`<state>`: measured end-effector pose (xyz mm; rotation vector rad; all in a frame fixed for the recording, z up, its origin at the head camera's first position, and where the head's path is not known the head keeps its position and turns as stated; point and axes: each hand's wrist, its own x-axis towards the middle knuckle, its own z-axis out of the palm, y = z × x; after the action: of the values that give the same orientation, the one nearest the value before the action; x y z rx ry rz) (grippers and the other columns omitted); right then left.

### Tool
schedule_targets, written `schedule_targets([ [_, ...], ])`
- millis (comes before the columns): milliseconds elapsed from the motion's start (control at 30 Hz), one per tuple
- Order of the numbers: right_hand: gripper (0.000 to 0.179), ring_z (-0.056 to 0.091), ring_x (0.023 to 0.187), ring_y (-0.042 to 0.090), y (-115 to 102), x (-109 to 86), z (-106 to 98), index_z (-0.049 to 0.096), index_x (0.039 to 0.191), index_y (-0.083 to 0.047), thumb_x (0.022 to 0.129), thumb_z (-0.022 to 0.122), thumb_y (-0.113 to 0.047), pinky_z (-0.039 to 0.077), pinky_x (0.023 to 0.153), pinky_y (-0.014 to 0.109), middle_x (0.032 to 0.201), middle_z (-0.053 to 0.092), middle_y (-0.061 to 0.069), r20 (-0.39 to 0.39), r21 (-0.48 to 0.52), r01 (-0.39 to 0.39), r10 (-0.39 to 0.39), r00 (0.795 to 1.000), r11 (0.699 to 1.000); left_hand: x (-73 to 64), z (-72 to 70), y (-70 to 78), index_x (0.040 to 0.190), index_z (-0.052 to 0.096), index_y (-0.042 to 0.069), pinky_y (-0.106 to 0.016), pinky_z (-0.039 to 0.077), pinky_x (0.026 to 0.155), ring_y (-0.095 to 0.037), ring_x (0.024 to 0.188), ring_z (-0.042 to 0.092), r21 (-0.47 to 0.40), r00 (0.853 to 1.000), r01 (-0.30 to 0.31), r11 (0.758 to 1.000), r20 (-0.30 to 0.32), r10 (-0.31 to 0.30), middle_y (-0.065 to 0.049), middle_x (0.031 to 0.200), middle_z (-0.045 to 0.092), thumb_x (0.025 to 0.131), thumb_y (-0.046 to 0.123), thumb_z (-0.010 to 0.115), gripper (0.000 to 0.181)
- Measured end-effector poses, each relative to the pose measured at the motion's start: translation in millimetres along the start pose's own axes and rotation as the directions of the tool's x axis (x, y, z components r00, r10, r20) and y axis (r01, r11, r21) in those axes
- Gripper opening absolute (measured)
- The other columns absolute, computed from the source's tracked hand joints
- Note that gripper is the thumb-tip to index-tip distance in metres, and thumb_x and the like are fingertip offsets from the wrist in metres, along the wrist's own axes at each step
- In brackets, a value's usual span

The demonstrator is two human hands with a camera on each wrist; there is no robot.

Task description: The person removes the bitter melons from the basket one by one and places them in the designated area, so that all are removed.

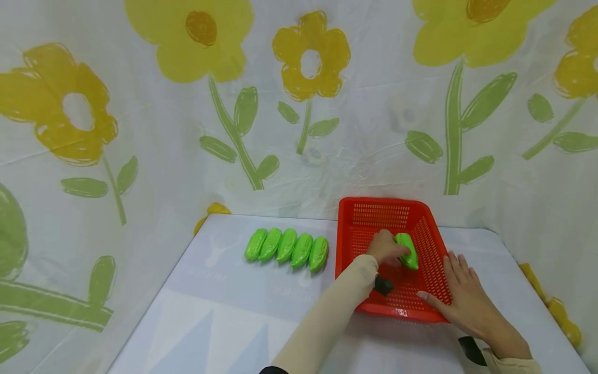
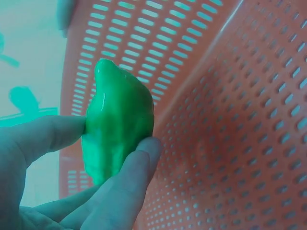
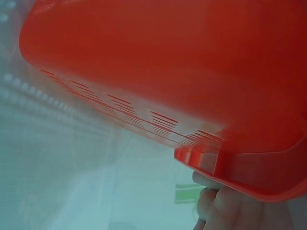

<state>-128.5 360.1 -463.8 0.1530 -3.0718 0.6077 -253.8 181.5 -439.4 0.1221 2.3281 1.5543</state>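
Inside the red plastic basket (image 1: 343, 228), my left hand (image 1: 385, 246) pinches a glossy, bright green toy vegetable (image 1: 407, 250), long and ribbed with a tapered end. The left wrist view has this vegetable (image 2: 115, 115) between thumb and fingers, near the perforated basket wall (image 2: 230, 124). My right hand (image 1: 472, 301) lies against the basket's right side, fingers straight and spread, thumb reaching over the rim near the front corner. Part of that hand (image 3: 230, 206) shows beside the basket's rim (image 3: 268, 194) in the right wrist view.
Left of the basket, several matching green toy vegetables (image 1: 287, 245) lie side by side in a slanted row on the white patterned table (image 1: 224, 311). A flower-printed curtain (image 1: 374, 130) hangs behind the table and along its sides.
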Motion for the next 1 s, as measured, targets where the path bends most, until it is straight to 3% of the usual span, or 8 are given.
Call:
schedule_targets([
  [200, 0.125, -0.011, 0.155, 0.055, 0.9, -0.2, 0.2, -0.002, 0.161, 0.009, 0.088, 0.060, -0.072, 0.004, 0.120, 0.079, 0.168, 0.000, 0.037, -0.001, 0.004, 0.011, -0.011, 1.000, 1.000, 4.4, -10.7, -3.2, 0.084, 0.075, 0.003, -0.042, 0.065, 0.072, -0.027, 0.068, 0.077, 0.007, 1.000, 0.007, 1.000, 0.017, -0.007, -0.006, 0.072, 0.073, 0.087, 0.013, 0.082, 0.013],
  [467, 0.126, -0.011, 0.155, 0.055, 1.4, 0.2, 0.6, -0.002, 0.161, 0.009, 0.088, 0.061, -0.072, 0.003, 0.120, 0.079, 0.168, -0.002, 0.036, -0.001, -0.002, 0.008, -0.008, 1.000, 1.000, -9.3, -30.8, -0.5, 0.099, 0.076, -0.005, -0.055, 0.061, 0.090, -0.044, 0.092, 0.076, -0.093, 0.996, -0.050, 0.994, 0.069, 0.057, -0.014, 0.082, 0.076, 0.091, 0.011, 0.079, 0.019],
  [767, 0.128, -0.013, 0.156, 0.054, 1.1, -1.3, 0.4, -0.005, 0.162, 0.007, 0.086, 0.063, -0.072, 0.003, 0.121, 0.078, 0.169, -0.004, 0.035, -0.007, -0.004, 0.010, -0.010, 1.000, 1.000, -11.7, -47.7, -0.3, 0.120, 0.073, -0.001, -0.043, 0.063, 0.088, -0.025, 0.083, 0.077, -0.023, 0.995, -0.073, 0.997, 0.059, 0.074, -0.006, 0.087, 0.076, 0.088, 0.024, 0.083, 0.042],
  [900, 0.128, -0.013, 0.156, 0.054, 0.2, -1.3, -0.5, -0.005, 0.162, 0.007, 0.087, 0.063, -0.071, 0.002, 0.121, 0.077, 0.168, -0.004, 0.035, -0.005, 0.002, 0.008, -0.008, 1.000, 1.000, -12.7, -54.8, -0.7, 0.121, 0.072, 0.000, -0.042, 0.064, 0.087, -0.023, 0.080, 0.078, -0.062, 0.993, -0.087, 0.994, 0.074, 0.091, -0.004, 0.085, 0.077, 0.087, 0.024, 0.084, 0.043],
  [1000, 0.127, -0.014, 0.156, 0.054, -0.4, -1.5, -1.2, -0.006, 0.162, 0.007, 0.087, 0.063, -0.070, 0.002, 0.121, 0.077, 0.168, -0.004, 0.035, -0.003, 0.004, 0.008, -0.008, 1.000, 1.000, -14.3, -60.7, -1.0, 0.122, 0.072, 0.000, -0.043, 0.064, 0.088, -0.030, 0.086, 0.079, -0.118, 0.988, -0.100, 0.988, 0.102, 0.112, -0.006, 0.083, 0.078, 0.088, 0.023, 0.084, 0.042],
])
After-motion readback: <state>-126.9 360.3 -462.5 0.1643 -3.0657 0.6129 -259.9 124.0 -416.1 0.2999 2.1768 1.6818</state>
